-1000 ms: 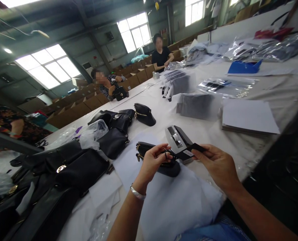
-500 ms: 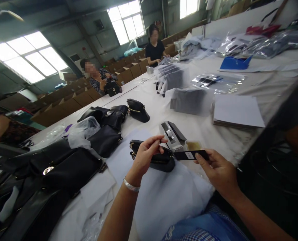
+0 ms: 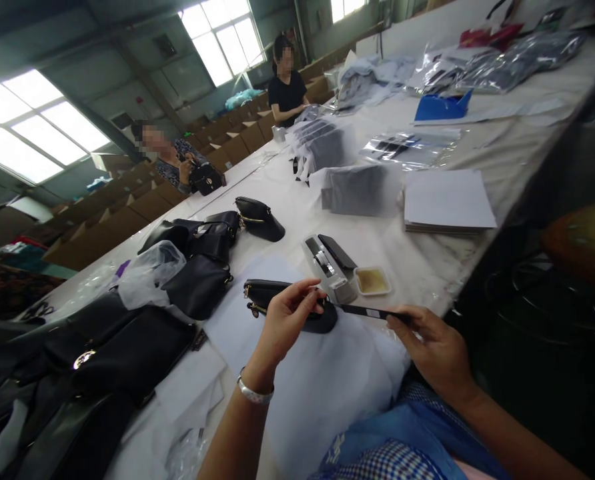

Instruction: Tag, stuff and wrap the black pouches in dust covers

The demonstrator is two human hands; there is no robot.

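My right hand [image 3: 435, 350] grips one end of a narrow black tag [image 3: 355, 310] that carries a small white label. The tag points left and is seen nearly edge-on. My left hand [image 3: 286, 320] is pinched close to the tag's far end; what sits between its fingertips is too small to make out. Under and behind that hand, a small black bag [image 3: 327, 324] with gold zip hardware lies on white paper, partly covered by my fingers. A grey device with a raised dark lid [image 3: 330, 273] and a shallow dish of yellowish stuff [image 3: 371, 281] stand just beyond.
Black handbags [image 3: 122, 347] pile up on the left, with another small bag [image 3: 258, 219] farther back. Wrapped grey packages [image 3: 355, 190], a stack of white sheets [image 3: 447, 200] and a blue holder [image 3: 442, 107] lie beyond. Two people work across the table near cardboard boxes [image 3: 112, 223].
The black tag has turned from showing its flat face to nearly edge-on. My left hand stays pinched near its end. The whole view has shifted slightly.
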